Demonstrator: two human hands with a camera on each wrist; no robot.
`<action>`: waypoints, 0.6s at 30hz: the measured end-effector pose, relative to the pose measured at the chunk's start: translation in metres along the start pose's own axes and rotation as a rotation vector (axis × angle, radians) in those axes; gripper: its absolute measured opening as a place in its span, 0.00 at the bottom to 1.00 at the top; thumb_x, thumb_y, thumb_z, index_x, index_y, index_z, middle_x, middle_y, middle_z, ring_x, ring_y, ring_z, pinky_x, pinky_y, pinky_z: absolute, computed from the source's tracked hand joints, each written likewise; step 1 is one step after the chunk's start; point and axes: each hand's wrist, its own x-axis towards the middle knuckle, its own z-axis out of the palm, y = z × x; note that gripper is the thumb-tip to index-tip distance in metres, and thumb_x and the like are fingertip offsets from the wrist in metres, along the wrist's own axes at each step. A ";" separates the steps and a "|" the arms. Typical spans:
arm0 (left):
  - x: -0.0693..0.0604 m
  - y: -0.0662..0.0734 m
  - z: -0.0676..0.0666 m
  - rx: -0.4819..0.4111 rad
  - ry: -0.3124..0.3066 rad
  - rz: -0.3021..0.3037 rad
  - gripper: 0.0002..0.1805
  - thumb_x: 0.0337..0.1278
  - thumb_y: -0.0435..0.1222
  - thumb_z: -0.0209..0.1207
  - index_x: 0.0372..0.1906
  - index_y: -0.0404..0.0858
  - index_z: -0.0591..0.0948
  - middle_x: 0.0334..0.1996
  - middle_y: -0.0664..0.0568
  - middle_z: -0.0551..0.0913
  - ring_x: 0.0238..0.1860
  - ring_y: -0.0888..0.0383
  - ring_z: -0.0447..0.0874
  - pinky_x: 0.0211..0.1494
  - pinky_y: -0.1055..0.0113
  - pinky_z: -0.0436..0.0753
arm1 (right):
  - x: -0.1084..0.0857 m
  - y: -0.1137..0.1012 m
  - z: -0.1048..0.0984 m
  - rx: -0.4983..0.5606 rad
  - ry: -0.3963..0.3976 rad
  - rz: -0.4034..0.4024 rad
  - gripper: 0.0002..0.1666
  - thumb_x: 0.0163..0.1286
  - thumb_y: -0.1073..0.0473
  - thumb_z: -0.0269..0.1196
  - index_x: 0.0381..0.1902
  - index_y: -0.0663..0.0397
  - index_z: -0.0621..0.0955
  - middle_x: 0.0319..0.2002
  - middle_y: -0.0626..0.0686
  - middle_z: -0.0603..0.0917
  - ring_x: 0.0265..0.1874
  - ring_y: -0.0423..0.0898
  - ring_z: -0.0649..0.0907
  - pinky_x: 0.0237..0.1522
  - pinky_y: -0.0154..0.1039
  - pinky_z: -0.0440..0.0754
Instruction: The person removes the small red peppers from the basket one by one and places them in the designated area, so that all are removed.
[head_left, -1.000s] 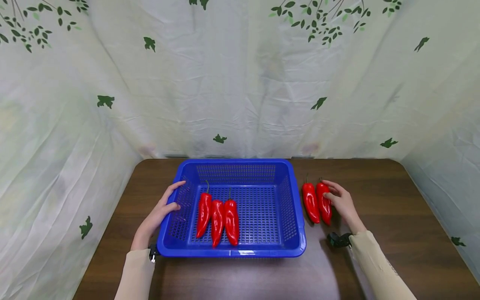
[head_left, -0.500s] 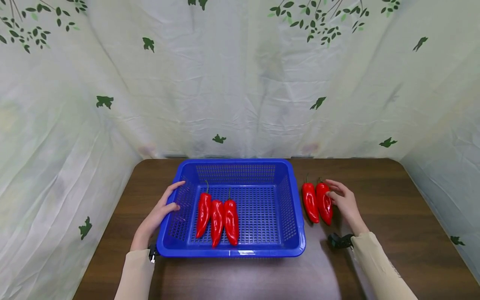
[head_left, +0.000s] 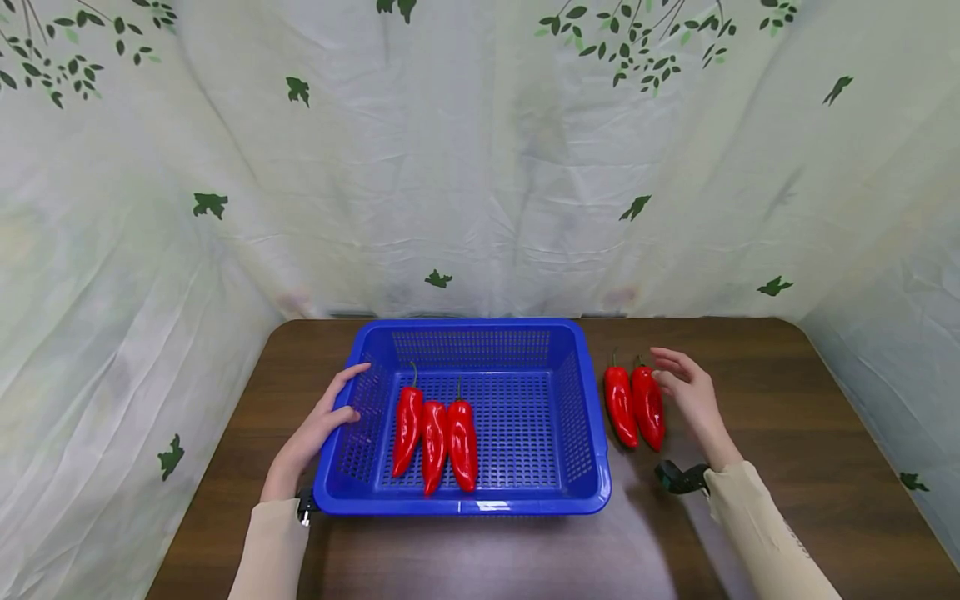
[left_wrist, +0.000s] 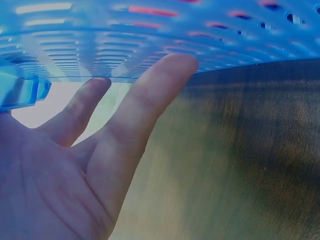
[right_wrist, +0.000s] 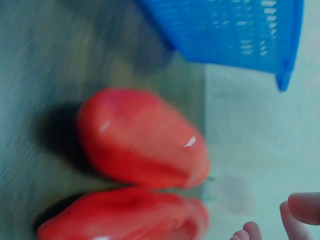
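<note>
"Beside the basket [head_left: 480, 505], over the wooden surface [head_left: 787, 417], what is the right grip [head_left: 692, 393] holding?"

"Nothing. Its fingers are loosely bent, with the thumb apart from them, near the stem end of the outer loose pepper [head_left: 648, 408]. 0.5 s ago the thumb was over that pepper's side; now the grip has backed off towards the far edge, and the right wrist view shows the fingertips clear of the skin."

"Did the pepper go along?"

"No, it lies where it lay, just beside the inner loose pepper [head_left: 621, 408]. Those 2 are outside the basket, to its right, stems towards the curtain [head_left: 487, 208]."

"And the left grip [head_left: 321, 421]?"

"Unchanged. It rests at the basket's left rim, index finger and thumb straight and spread; how the other fingers lie, I can't tell."

"Any shift inside the basket?"

"None that shows. The 3 peppers [head_left: 435, 442] lie side by side towards its left, as they did 1.0 s ago."
</note>
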 end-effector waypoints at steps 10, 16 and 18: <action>0.000 0.000 0.000 -0.009 -0.007 0.006 0.37 0.59 0.32 0.48 0.74 0.51 0.52 0.71 0.38 0.45 0.59 0.30 0.60 0.47 0.47 0.79 | -0.007 -0.026 0.013 0.066 -0.094 -0.026 0.26 0.74 0.60 0.49 0.67 0.61 0.66 0.62 0.67 0.69 0.53 0.56 0.74 0.53 0.43 0.75; 0.000 0.001 0.000 -0.001 -0.006 0.014 0.37 0.59 0.32 0.47 0.74 0.50 0.52 0.71 0.38 0.44 0.60 0.30 0.60 0.48 0.47 0.78 | -0.009 -0.038 0.023 0.133 -0.164 -0.014 0.26 0.74 0.60 0.49 0.67 0.61 0.66 0.60 0.65 0.70 0.51 0.52 0.76 0.52 0.42 0.77; 0.000 0.001 0.000 0.002 -0.005 0.012 0.37 0.59 0.32 0.47 0.74 0.50 0.52 0.72 0.38 0.44 0.60 0.30 0.59 0.48 0.46 0.78 | -0.009 -0.041 0.026 0.150 -0.185 -0.024 0.25 0.74 0.60 0.49 0.67 0.62 0.66 0.58 0.64 0.71 0.50 0.52 0.76 0.52 0.42 0.77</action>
